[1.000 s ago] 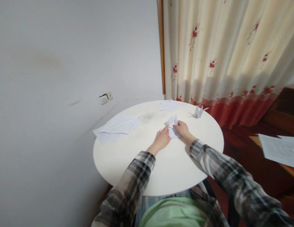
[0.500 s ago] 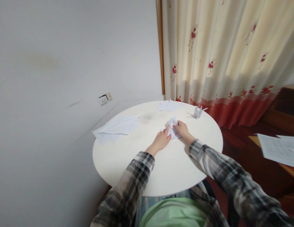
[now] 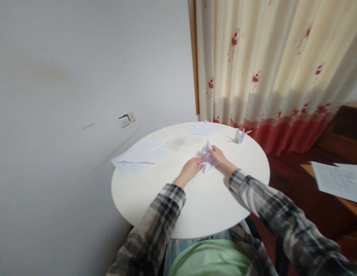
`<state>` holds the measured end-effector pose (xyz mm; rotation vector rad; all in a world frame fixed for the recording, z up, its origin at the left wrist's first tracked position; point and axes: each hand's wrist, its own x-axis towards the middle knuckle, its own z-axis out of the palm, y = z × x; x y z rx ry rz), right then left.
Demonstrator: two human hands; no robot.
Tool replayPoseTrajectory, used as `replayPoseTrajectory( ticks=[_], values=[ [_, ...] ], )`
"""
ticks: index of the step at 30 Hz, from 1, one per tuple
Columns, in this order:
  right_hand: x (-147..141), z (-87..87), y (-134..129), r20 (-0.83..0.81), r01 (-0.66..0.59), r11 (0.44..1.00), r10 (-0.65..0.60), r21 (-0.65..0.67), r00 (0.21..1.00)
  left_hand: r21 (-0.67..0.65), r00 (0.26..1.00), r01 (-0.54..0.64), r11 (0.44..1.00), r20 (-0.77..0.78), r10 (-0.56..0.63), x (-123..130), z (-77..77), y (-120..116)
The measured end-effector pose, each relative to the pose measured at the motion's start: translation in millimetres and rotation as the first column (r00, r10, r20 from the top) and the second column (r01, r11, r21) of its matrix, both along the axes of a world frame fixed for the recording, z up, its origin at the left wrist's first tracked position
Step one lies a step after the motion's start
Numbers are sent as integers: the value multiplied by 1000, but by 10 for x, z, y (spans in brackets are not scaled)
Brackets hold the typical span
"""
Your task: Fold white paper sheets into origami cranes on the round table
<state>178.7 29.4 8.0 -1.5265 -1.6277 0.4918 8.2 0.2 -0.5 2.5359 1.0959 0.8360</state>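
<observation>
A folded white paper (image 3: 207,165) lies on the round white table (image 3: 143,195), with creased flaps and a point facing the far side. My right hand (image 3: 219,156) pinches its right side between thumb and fingers. At its left edge is my left hand (image 3: 191,168), closed with fingertips and thumb on the paper. A folded paper crane (image 3: 239,136) stands near the table's back right edge.
White sheets (image 3: 143,151) are stacked at the table's left. More paper (image 3: 204,128) lies at the back edge. A patterned curtain (image 3: 253,57) hangs behind. Written sheets (image 3: 336,180) rest on a wooden surface at the right.
My left hand has shifted slightly left and down, uncovering more of the folded paper. The paper's flaps look more spread, and my right hand has moved slightly left.
</observation>
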Motion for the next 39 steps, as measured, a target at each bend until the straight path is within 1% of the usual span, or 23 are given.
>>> replayPoseTrajectory(
  ticks=[4, 8, 13, 17, 20, 24, 27, 30, 34, 36, 39],
  values=[
    [2, -2, -13, 41, -41, 997, 44, -58, 998, 16, 999, -35, 999, -31, 35, 0, 2, -15],
    [25, -35, -14, 67, -96, 993, 101, -71, 993, -7, 999, -40, 999, -28, 40, -7, 12, -20],
    [50, -62, -17, 119, -100, 994, 104, -38, 987, -106, 1000, -17, 994, -13, 15, -12, 53, -18],
    [59, -75, -17, 128, -109, 994, 110, -14, 986, -168, 1000, 18, 986, -5, -19, -26, 64, -10],
    [63, -86, -15, 133, -99, 995, 101, -20, 986, -192, 999, 17, 981, -47, -27, -43, 77, -19],
    [69, -103, -7, 143, -93, 995, 95, -23, 985, -230, 989, 21, 973, -135, -54, -51, 135, -53],
    [73, -114, 0, 134, -94, 995, 96, -22, 986, -253, 987, 19, 967, -151, -59, -48, 176, -78],
    [80, -124, 5, 125, -97, 995, 99, -17, 987, -263, 992, 24, 964, -109, -55, -46, 192, -99],
    [92, -134, 11, 123, -107, 994, 106, 4, 987, -273, 997, 72, 959, 10, -72, -41, 214, -135],
    [96, -137, 12, 110, -126, 992, 123, 27, 986, -300, 995, 91, 950, 54, -79, -35, 236, -159],
    [92, -139, 16, 85, -166, 985, 161, 50, 983, -350, 994, 107, 931, 55, -94, -20, 278, -194]
  ],
)
